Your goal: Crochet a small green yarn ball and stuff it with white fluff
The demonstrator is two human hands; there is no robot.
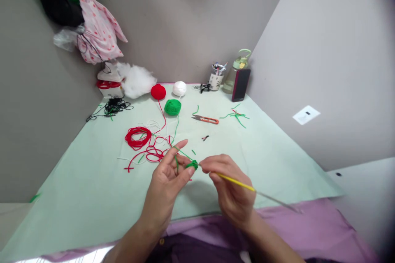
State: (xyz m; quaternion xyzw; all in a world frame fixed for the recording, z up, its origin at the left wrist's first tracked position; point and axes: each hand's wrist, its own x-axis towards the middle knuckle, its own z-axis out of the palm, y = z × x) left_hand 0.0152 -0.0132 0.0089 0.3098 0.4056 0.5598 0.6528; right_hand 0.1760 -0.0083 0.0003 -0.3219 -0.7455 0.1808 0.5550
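Observation:
Between the thumb and fingers of my left hand (pixel 168 174) is a small green crochet piece (pixel 192 164). Green yarn runs from it over my raised left index finger and back toward the green yarn ball (pixel 173 107). My right hand (pixel 233 185) grips a crochet hook (pixel 237 182) with a yellow handle and a metal shaft pointing to the lower right. The hook's working tip meets the green piece, though the fingers and stitches hide its exact place. Both hands are close together above the front of the table.
Left of my hands lie a red yarn coil (pixel 138 138) and loose red and white strands. Beyond are orange thread snips (pixel 206 119), green scraps (pixel 237 116), a red ball (pixel 158 91) and a white ball (pixel 179 88). A phone (pixel 241 85) leans against a bottle (pixel 230 80).

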